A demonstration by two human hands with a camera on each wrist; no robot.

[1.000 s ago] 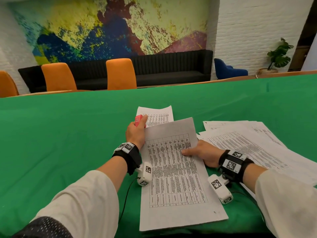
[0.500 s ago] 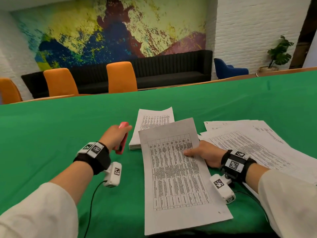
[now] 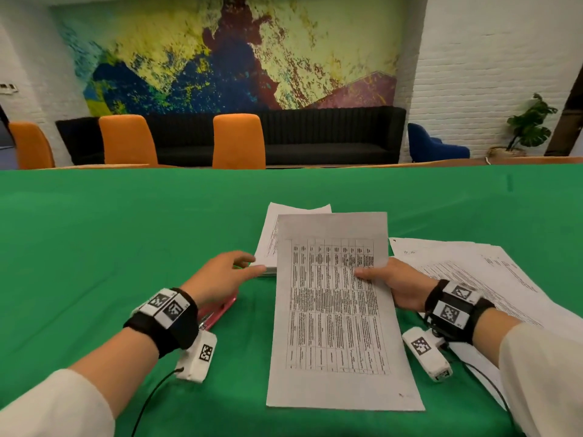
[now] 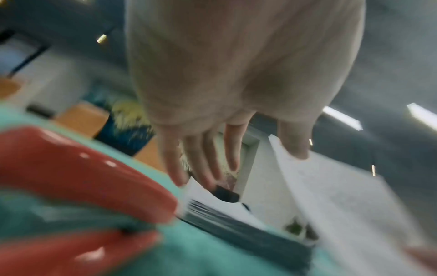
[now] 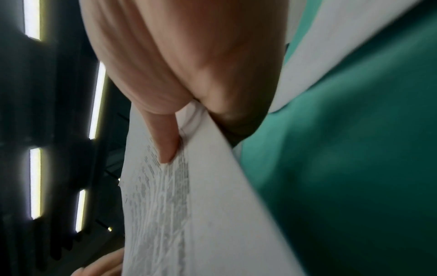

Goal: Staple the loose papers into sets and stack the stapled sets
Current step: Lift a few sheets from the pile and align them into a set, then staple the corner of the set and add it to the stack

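Head view: your right hand (image 3: pixel 398 285) pinches the stapled set (image 3: pixel 337 310) by its edge, lifting it toward the stack (image 3: pixel 268 238); your left hand (image 3: pixel 220 275), fingers loose, reaches over, the red stapler (image 3: pixel 220 310) parked beneath.

— What's the room behind the green table (image 3: pixel 126 234) like?

— A big painted mural (image 3: pixel 227 55) covers the far wall in splashes of yellow, blue, dark red and purple. To its right the wall is white brick (image 3: pixel 492 67).

— Any seating?

— A long black sofa (image 3: pixel 284 137) runs under the mural. Three orange chairs (image 3: pixel 238 141) stand at the table's far edge, and a blue armchair (image 3: pixel 432 146) sits beside the sofa's right end.

— Anything else?

— A leafy potted plant (image 3: pixel 527 127) in the right corner. The wrist views show long bright strips (image 5: pixel 97 100) overhead, probably ceiling lights, though they're blurred.
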